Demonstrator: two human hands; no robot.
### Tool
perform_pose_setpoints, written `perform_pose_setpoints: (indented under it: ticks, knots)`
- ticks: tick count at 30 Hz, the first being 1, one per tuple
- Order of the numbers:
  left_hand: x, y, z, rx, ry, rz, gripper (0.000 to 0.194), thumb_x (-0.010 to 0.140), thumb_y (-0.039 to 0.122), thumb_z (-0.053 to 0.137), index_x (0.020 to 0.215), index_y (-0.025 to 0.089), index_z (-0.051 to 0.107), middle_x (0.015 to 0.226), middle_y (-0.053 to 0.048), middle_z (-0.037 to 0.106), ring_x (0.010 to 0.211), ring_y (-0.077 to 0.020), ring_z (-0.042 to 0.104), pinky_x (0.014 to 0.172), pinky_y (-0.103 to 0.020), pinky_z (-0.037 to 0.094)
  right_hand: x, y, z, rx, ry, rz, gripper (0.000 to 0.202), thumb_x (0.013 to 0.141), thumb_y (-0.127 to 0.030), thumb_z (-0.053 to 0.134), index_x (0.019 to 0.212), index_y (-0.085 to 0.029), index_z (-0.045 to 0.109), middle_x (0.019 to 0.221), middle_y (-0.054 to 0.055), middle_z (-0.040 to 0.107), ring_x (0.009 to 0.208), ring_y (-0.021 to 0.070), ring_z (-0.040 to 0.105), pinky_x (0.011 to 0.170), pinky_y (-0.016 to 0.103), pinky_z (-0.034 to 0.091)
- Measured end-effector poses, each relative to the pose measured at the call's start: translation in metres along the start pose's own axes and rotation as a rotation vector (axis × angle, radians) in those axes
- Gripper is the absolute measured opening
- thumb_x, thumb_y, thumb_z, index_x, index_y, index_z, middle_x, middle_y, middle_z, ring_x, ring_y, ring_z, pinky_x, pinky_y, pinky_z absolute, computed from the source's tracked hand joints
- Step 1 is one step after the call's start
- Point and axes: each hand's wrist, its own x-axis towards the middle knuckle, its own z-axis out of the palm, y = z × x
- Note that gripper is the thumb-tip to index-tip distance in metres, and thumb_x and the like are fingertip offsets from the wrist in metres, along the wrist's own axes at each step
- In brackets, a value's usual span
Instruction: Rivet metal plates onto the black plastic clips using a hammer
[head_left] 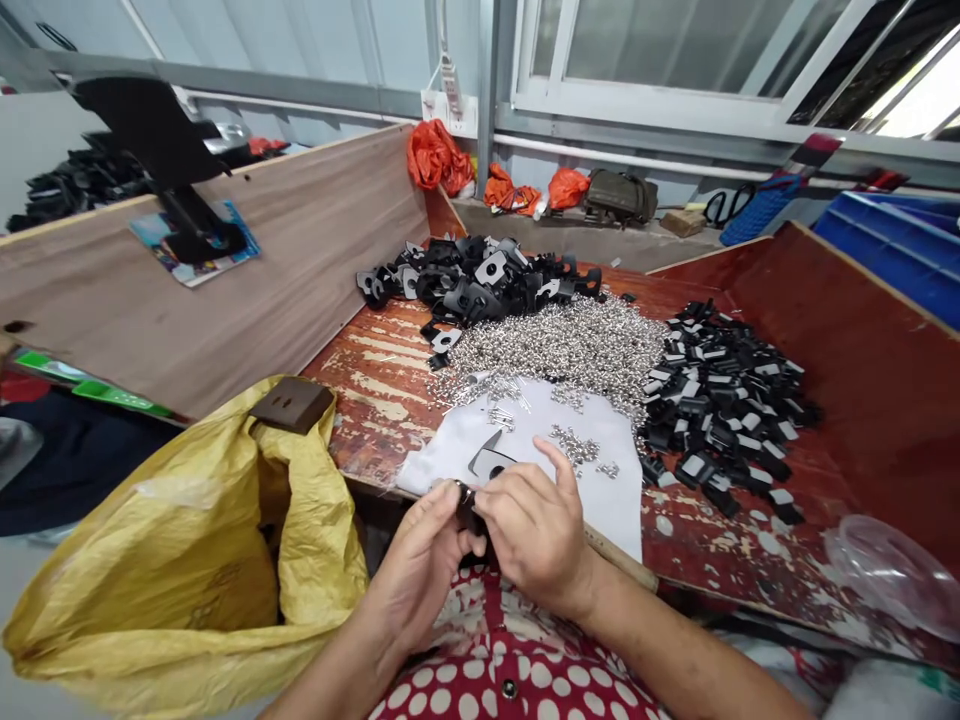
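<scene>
Close to my body, over the table's front edge, both hands meet at a small black plastic part (pixel 466 508). Thumb and fingers of my left hand (pixel 431 530) pinch it from the left. My right hand (pixel 536 530) presses its fingertips on the part's right side, little finger raised. Just beyond them another black piece with a grey face (pixel 491 460) lies on the white cloth (pixel 619 480). Small shiny metal pieces (pixel 574 445) and thin pins (pixel 510 390) are scattered on that cloth. Whether a metal piece is between my fingers is hidden.
Behind the cloth rises a heap of metal pieces (pixel 562 340). Black clip-like parts (pixel 480 275) are piled at the back, smaller black parts (pixel 720 400) on the right. A yellow sack (pixel 150 560) gapes at left. Wooden boards (pixel 300 230) wall the table; a clear plastic tub (pixel 900 575) sits right.
</scene>
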Motion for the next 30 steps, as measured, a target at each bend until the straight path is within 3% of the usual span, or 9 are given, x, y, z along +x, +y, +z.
perform_pose_setpoints:
  ticks: [4,8,12,14,18,21,24,27,30]
  knots:
    - [-0.017,0.002,-0.014,0.215,0.031,0.09,0.048,0.066,0.042,0.092,0.1,0.022,0.064,0.093,-0.001,0.063,0.072,-0.0132,0.058,0.062,-0.023,0.052,-0.003,-0.003,0.005,0.035,0.063,0.027,0.014,0.097,-0.015,0.051,0.091,-0.022,0.061,0.082,-0.001,0.071,0.084,0.0176,0.062,0.116,0.051,0.029]
    - [-0.035,0.016,-0.038,0.78,0.226,0.243,0.046,0.079,0.047,0.08,0.117,0.026,0.063,0.098,-0.003,0.069,0.088,-0.0189,0.064,0.068,-0.022,0.05,-0.016,0.012,-0.003,0.056,-0.254,0.07,0.01,0.097,-0.017,0.056,0.104,-0.02,0.062,0.092,0.003,0.071,0.087,0.0194,0.061,0.096,0.04,0.044]
    - [-0.039,0.026,-0.053,0.992,0.287,0.155,0.043,0.093,0.061,0.054,0.113,0.025,0.065,0.077,0.0,0.065,0.063,-0.0167,0.055,0.051,-0.022,0.04,-0.045,0.043,-0.024,-0.364,-0.533,0.297,0.017,0.088,-0.026,0.074,0.094,-0.017,0.061,0.092,0.01,0.067,0.088,0.028,0.062,0.076,0.039,0.048]
    - [-0.03,0.016,-0.053,0.982,0.253,0.154,0.041,0.093,0.061,0.052,0.103,0.023,0.065,0.073,0.001,0.063,0.061,-0.0172,0.054,0.05,-0.023,0.04,-0.06,0.051,-0.03,-0.455,-0.627,0.348,0.018,0.087,-0.027,0.074,0.088,-0.018,0.059,0.089,0.009,0.066,0.086,0.0286,0.064,0.072,0.038,0.048]
    - [0.0,-0.018,-0.044,1.048,0.241,0.213,0.04,0.093,0.058,0.049,0.098,0.022,0.065,0.068,0.002,0.059,0.057,-0.0178,0.055,0.047,-0.024,0.04,-0.077,0.054,-0.036,-0.346,-0.742,0.473,0.008,0.095,-0.022,0.061,0.1,-0.017,0.058,0.078,0.003,0.067,0.067,0.0217,0.066,0.057,0.031,0.043]
    - [0.014,-0.033,-0.042,1.156,0.23,0.255,0.046,0.096,0.055,0.043,0.107,0.02,0.071,0.064,0.003,0.055,0.052,-0.0173,0.052,0.047,-0.025,0.042,-0.081,0.053,-0.051,-0.217,-0.679,0.459,0.031,0.098,-0.018,0.054,0.129,-0.018,0.054,0.08,0.001,0.072,0.064,0.0202,0.068,0.056,0.029,0.045]
    - [0.017,-0.035,-0.044,1.2,0.218,0.297,0.046,0.098,0.051,0.041,0.101,0.02,0.075,0.064,0.002,0.057,0.059,-0.0182,0.056,0.058,-0.027,0.046,-0.082,0.047,-0.075,-0.094,-0.471,0.355,0.052,0.102,-0.018,0.049,0.152,-0.028,0.04,0.101,0.004,0.074,0.078,0.0195,0.071,0.064,0.029,0.05]
    - [0.016,-0.035,-0.045,1.226,0.216,0.356,0.044,0.1,0.045,0.039,0.094,0.02,0.075,0.076,-0.002,0.068,0.08,-0.0213,0.065,0.077,-0.028,0.047,-0.085,0.037,-0.087,-0.007,-0.261,0.31,0.056,0.104,-0.019,0.048,0.157,-0.03,0.035,0.098,0.005,0.071,0.076,0.0179,0.067,0.066,0.028,0.051]
    - [0.017,-0.037,-0.044,1.236,0.226,0.398,0.043,0.101,0.041,0.037,0.099,0.02,0.074,0.093,-0.005,0.075,0.092,-0.0224,0.067,0.085,-0.029,0.046,-0.092,0.029,-0.078,-0.017,-0.269,0.246,0.057,0.103,-0.013,0.045,0.158,-0.026,0.036,0.082,0.003,0.065,0.065,0.0169,0.062,0.06,0.028,0.048]
